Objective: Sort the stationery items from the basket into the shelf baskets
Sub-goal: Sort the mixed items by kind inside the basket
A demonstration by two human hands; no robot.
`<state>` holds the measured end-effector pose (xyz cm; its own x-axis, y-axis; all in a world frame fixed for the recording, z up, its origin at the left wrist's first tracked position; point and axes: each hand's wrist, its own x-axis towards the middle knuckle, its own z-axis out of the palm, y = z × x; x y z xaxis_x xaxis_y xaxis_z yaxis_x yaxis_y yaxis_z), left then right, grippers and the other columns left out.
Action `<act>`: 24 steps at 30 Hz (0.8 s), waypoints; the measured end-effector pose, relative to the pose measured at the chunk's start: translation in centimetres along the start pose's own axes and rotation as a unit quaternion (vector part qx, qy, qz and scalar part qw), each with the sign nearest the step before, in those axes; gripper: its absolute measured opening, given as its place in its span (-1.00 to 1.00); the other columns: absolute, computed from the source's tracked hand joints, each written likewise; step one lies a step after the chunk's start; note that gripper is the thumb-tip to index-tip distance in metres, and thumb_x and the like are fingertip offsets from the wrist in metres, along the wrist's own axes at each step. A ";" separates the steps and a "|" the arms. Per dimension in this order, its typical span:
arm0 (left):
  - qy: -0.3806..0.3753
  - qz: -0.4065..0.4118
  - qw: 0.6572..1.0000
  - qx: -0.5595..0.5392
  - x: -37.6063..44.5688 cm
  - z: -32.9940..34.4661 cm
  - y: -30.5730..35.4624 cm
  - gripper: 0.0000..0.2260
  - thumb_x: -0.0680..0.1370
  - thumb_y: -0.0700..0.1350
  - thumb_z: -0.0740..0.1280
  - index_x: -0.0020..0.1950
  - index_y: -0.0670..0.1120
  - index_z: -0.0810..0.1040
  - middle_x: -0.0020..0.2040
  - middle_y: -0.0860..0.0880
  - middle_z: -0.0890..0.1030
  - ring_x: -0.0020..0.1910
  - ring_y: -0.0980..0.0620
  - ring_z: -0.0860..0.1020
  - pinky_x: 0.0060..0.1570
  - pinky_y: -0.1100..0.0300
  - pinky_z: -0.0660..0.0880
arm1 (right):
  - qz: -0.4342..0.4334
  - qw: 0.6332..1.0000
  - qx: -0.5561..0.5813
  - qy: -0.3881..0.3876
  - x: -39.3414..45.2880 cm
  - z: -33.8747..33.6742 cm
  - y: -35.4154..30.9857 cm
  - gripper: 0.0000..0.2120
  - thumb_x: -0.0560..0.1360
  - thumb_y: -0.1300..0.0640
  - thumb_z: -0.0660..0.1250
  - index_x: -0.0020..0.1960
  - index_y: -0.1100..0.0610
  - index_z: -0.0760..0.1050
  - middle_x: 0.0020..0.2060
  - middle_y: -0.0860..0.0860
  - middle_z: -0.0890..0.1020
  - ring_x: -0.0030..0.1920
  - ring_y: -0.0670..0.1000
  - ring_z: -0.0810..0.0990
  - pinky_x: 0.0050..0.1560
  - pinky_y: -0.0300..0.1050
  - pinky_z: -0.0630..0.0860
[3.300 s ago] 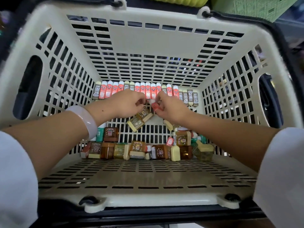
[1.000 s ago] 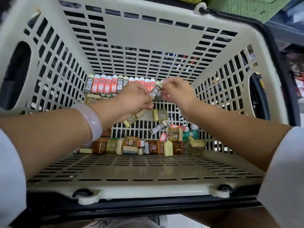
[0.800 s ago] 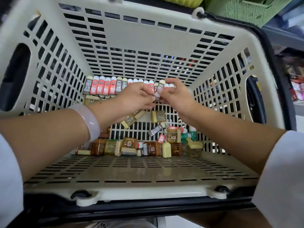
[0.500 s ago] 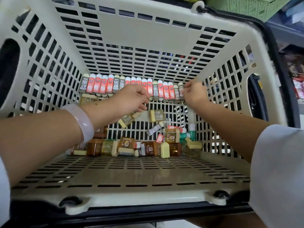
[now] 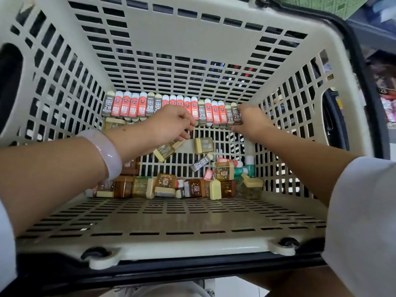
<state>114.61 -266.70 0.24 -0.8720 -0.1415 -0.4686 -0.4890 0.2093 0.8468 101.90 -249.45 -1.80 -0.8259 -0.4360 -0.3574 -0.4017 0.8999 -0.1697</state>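
Cream plastic basket [image 5: 192, 228] holds erasers: upright row [image 5: 171, 108] along far wall at 12 o'clock, loose pile [image 5: 171, 187] at 6 o'clock. Right hand [image 5: 251, 121] pinches end eraser [image 5: 236, 114] at row's 3 o'clock end. Left hand [image 5: 171, 123] curled at mid-row; grasp unclear. Erasers judged light, firm, sleeved; grip by long sides.

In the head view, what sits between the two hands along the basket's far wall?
Between the left hand and right hand, the head view shows upright red and grey 2B erasers from the row lining the basket wall.
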 end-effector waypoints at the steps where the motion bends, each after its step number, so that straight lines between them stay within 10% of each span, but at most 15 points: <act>1: 0.001 0.002 1.000 0.004 0.0 0.0 0.0 -0.78 0.60 -0.26 0.12 -0.10 -0.06 0.51 -0.08 -0.01 0.55 -0.13 0.04 0.57 -0.15 0.29 0.53 | 0.013 1.000 0.004 0.007 0.0 0.1 0.0 -0.64 0.46 0.16 0.37 0.21 0.20 0.41 0.04 0.15 0.58 0.01 0.13 0.57 0.01 -0.05 0.53; 9: -0.045 -0.001 0.998 0.051 -0.2 0.4 -0.5 -0.77 0.61 -0.24 0.11 -0.10 -0.02 0.50 -0.12 0.01 0.57 -0.16 0.09 0.57 -0.14 0.27 0.53 | -0.014 0.991 -0.133 0.030 -1.7 -0.8 -2.0 -0.74 0.48 0.19 0.29 0.14 0.21 0.35 -0.07 0.13 0.54 -0.10 0.16 0.55 -0.23 -0.08 0.45; 14: -0.063 0.004 0.994 0.085 -0.4 0.7 -0.4 -0.78 0.60 -0.25 0.13 -0.10 -0.02 0.51 -0.13 0.02 0.58 -0.18 0.12 0.57 -0.17 0.29 0.52 | -0.256 0.905 -0.109 -0.322 -4.8 -1.1 -4.3 -0.73 0.47 0.06 0.35 0.13 0.12 0.48 -0.12 -0.07 0.51 -0.09 -0.10 0.47 -0.11 -0.29 0.36; 19: -0.096 -0.017 0.992 0.084 -0.6 0.4 -0.4 -0.83 0.60 -0.22 0.14 0.05 -0.12 0.52 -0.08 -0.04 0.59 -0.11 0.06 0.59 -0.04 0.21 0.55 | -0.283 0.885 -0.190 -0.318 -5.0 0.3 -3.9 -0.73 0.46 0.10 0.36 0.13 0.13 0.46 -0.17 -0.08 0.44 -0.11 -0.08 0.38 -0.10 -0.26 0.28; 24: -0.188 -0.021 0.973 0.131 -0.7 0.2 -0.4 -0.69 0.52 -0.10 0.32 0.25 -0.05 0.40 0.07 0.03 0.57 0.00 0.07 0.55 -0.06 0.24 0.46 | -0.180 0.933 0.124 -0.284 -4.3 -0.8 -4.6 -0.90 0.49 0.16 0.31 0.00 0.09 0.45 -0.24 -0.08 0.47 -0.27 -0.13 0.48 -0.27 -0.43 0.44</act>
<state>115.39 -266.55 0.13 -0.7734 0.1984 -0.6021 -0.4705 0.4570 0.7548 106.96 -251.68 1.23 -0.2826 -0.7022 -0.6536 -0.4503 0.6987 -0.5559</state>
